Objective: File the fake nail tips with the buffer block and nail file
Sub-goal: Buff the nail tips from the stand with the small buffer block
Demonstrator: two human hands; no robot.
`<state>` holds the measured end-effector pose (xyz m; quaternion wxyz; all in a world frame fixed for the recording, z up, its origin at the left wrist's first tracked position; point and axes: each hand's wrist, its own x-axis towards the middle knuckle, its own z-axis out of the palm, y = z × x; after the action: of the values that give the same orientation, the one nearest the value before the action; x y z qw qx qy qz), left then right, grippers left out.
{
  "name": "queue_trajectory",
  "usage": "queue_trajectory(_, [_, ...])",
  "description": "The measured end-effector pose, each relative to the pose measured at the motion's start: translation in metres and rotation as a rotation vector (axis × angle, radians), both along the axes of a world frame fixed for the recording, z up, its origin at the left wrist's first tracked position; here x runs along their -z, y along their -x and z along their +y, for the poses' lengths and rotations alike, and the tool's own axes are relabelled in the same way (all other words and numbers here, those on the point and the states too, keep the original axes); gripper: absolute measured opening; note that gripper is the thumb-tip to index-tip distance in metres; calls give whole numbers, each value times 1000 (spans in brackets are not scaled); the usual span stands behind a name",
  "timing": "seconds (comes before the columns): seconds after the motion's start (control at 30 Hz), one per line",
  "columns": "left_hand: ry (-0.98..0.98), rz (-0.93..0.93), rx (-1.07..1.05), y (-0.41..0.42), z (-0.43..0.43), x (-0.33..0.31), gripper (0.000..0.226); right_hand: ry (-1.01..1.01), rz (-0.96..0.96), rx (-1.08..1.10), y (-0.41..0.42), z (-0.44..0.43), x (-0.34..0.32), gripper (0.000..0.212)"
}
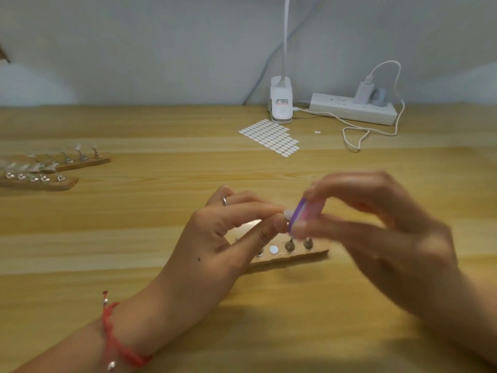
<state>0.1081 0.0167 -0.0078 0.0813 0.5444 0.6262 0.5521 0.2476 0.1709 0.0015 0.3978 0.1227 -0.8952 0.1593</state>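
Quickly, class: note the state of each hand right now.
Left hand: closed, pinching a fake nail tip.
Right hand: closed, gripping the buffer block; blurred.

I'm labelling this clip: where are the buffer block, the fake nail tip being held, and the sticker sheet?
pink-and-purple buffer block (296, 215), head view, middle of its purple edge
pale fake nail tip (287, 212), head view, exposed end beside the block
white sheet of oval stickers (270, 137), head view, centre of the sheet

Sticker sheet (270, 137) before lamp base (281, 103), power strip (349, 110) to its right
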Motion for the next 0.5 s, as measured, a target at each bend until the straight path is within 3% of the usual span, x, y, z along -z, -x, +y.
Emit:
queue_trajectory(0.1, [6,-24,5,-1,0,0,19,13,-16,-47,1,-3,6,17])
queue_trajectory(0.27, [4,-70,-69,0,-1,-2,13,128,85,191,5,24,-6,29])
queue_trajectory(0.4, [-8,-161,-90,2,0,-2,17,153,41,36,0,-1,4,26])
queue_trajectory(0.5, [-8,-208,-57,2,0,-3,17,20,-1,-11,1,-4,6,25])
